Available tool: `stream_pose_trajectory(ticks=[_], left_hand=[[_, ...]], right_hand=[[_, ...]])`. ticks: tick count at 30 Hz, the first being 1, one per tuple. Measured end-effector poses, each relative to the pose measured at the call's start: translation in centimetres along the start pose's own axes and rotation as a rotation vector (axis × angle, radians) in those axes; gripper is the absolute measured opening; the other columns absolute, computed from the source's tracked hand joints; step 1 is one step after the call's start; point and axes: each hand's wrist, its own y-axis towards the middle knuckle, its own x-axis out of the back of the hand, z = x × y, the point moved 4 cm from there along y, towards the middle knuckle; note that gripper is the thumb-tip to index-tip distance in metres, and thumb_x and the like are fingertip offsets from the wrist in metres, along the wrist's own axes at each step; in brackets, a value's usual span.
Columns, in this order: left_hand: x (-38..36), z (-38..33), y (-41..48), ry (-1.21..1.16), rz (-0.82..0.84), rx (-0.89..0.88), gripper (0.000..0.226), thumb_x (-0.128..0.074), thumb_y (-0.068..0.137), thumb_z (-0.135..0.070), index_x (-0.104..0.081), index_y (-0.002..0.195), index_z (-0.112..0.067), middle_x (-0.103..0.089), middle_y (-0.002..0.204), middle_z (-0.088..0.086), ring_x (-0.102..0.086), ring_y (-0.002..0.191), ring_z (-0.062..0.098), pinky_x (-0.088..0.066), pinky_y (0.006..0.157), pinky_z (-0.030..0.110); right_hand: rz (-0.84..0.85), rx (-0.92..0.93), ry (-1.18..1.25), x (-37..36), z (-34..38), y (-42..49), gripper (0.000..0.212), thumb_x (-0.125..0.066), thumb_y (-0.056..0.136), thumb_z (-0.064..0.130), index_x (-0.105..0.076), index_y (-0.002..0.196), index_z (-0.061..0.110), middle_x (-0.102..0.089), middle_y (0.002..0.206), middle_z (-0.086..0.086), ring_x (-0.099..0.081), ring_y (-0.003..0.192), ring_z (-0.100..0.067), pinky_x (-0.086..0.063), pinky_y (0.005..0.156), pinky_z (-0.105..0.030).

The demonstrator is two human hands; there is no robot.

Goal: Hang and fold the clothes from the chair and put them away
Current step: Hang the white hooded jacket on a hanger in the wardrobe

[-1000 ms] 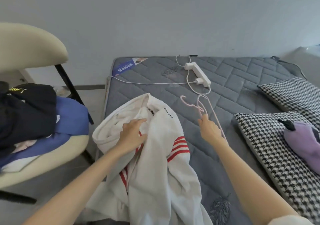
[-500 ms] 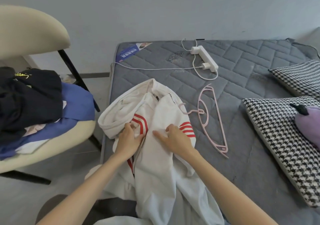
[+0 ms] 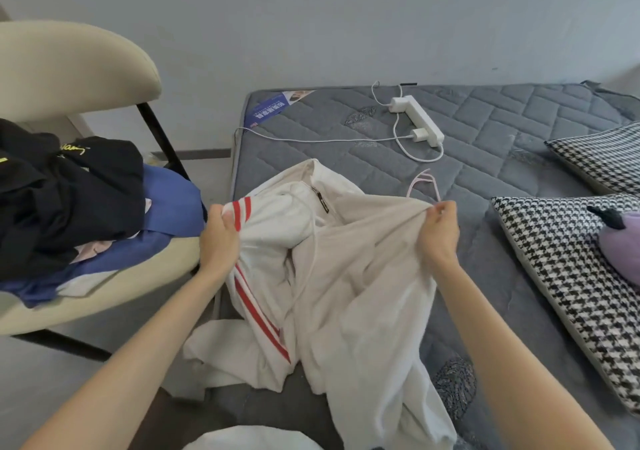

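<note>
A soft, creased white garment [image 3: 346, 276] with red stripes sprawls over the near edge of the grey quilted mattress [image 3: 502, 158]. A thin pink hanger [image 3: 424, 181] peeks out behind it. The left hand [image 3: 221, 238] grips the striped cloth in curled fingers, and the right hand [image 3: 438, 231] pinches a raised fold. Dark and blue clothes [image 3: 69, 200] heap on the rounded cream chair [image 3: 69, 68].

white red-striped hoodie [image 3: 349, 276], grey quilted mattress [image 3: 485, 130], houndstooth pillows [image 3: 561, 276]
</note>
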Motion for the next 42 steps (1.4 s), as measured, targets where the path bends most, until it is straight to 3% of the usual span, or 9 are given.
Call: stream_pose_trajectory(ticks=[7,11,14,18,23,29,33,38,42], left_hand=[[0.2,1.1,0.8,0.343,0.018,0.087,0.043,-0.047,0.095,-0.011,-0.037,0.136,-0.003,-0.041,0.128,0.024,-0.039,0.116,0.041,-0.036,0.091,0.046],[-2.3,-2.2,-2.1,0.524,-0.046,-0.376,0.044,-0.056,0.087,-0.012,-0.048,0.130,-0.012,-0.040,0.130,0.017,-0.036,0.116,0.035,-0.030,0.098,0.047],[-6.3,-2.8,-4.4,0.573,0.261,-0.529,0.043,-0.048,0.093,-0.025,-0.042,0.135,-0.020,-0.042,0.134,0.007,-0.037,0.118,0.026,-0.034,0.097,0.038],[-9.1,1.4,-5.5,0.648,0.542,-0.239,0.061,-0.034,0.100,-0.043,-0.009,0.151,-0.021,-0.010,0.157,0.009,-0.012,0.143,0.033,-0.021,0.113,0.052],[-7.8,5.1,-4.7,0.635,0.600,-0.160,0.065,-0.033,0.097,-0.053,-0.006,0.152,-0.029,-0.014,0.157,0.002,-0.017,0.142,0.030,-0.021,0.114,0.050],[-6.7,4.2,-2.1,0.499,0.312,-0.266,0.030,-0.039,0.100,-0.015,-0.053,0.125,-0.007,-0.056,0.123,0.014,-0.053,0.111,0.030,-0.043,0.094,0.041],[-6.1,3.2,-1.5,0.450,0.327,-0.170,0.034,-0.041,0.099,-0.015,-0.047,0.131,-0.007,-0.053,0.128,0.016,-0.052,0.115,0.032,-0.044,0.095,0.043],[-6.7,-0.3,-6.9,0.527,0.330,-0.433,0.056,-0.048,0.095,-0.021,-0.027,0.146,-0.011,-0.032,0.145,0.012,-0.032,0.133,0.029,-0.028,0.110,0.041],[-7.8,-1.5,-12.2,0.438,0.499,-0.586,0.040,-0.050,0.092,-0.025,-0.040,0.128,-0.011,-0.041,0.127,0.006,-0.039,0.120,0.024,-0.034,0.101,0.031]], right_hand=[[0.164,0.040,-0.595,-1.0,-2.2,1.9,0.032,-0.042,0.095,0.013,-0.050,0.126,0.015,-0.050,0.131,-0.015,-0.041,0.121,-0.035,-0.034,0.097,-0.040],[0.228,0.326,-0.614,-4.2,-0.1,-1.2,0.038,-0.045,0.097,0.030,-0.050,0.132,0.017,-0.046,0.139,-0.010,-0.036,0.122,-0.035,-0.026,0.102,-0.040],[0.459,0.451,-0.739,-7.3,0.1,-5.2,0.062,-0.047,0.089,0.058,-0.035,0.142,0.028,-0.032,0.149,-0.003,-0.034,0.128,-0.036,-0.023,0.106,-0.047],[0.662,0.400,-0.942,-7.8,-2.8,-8.0,0.065,-0.051,0.090,0.052,-0.028,0.142,0.020,-0.042,0.137,-0.011,-0.049,0.117,-0.035,-0.040,0.093,-0.045],[0.546,0.634,-0.804,-4.6,-2.2,-7.8,0.031,-0.036,0.102,0.040,-0.049,0.115,0.016,-0.063,0.103,-0.003,-0.060,0.090,-0.028,-0.040,0.064,-0.037],[0.042,0.536,-0.699,1.0,-2.0,-3.6,0.024,-0.043,0.100,0.034,-0.063,0.109,0.024,-0.063,0.092,-0.004,-0.059,0.085,-0.033,-0.037,0.064,-0.036],[0.174,0.365,-0.971,0.9,-4.6,-2.2,0.036,-0.042,0.096,0.013,-0.055,0.128,0.024,-0.057,0.118,-0.008,-0.046,0.108,-0.030,-0.032,0.090,-0.035],[0.256,0.749,-0.608,-0.7,-1.7,-7.6,0.047,-0.053,0.078,-0.007,-0.059,0.122,0.011,-0.056,0.123,-0.008,-0.049,0.108,-0.032,-0.039,0.091,-0.037],[0.542,0.952,-0.509,-0.6,-2.2,-12.9,0.039,-0.056,0.091,0.024,-0.052,0.129,0.015,-0.049,0.132,-0.003,-0.047,0.116,-0.027,-0.040,0.096,-0.035]])
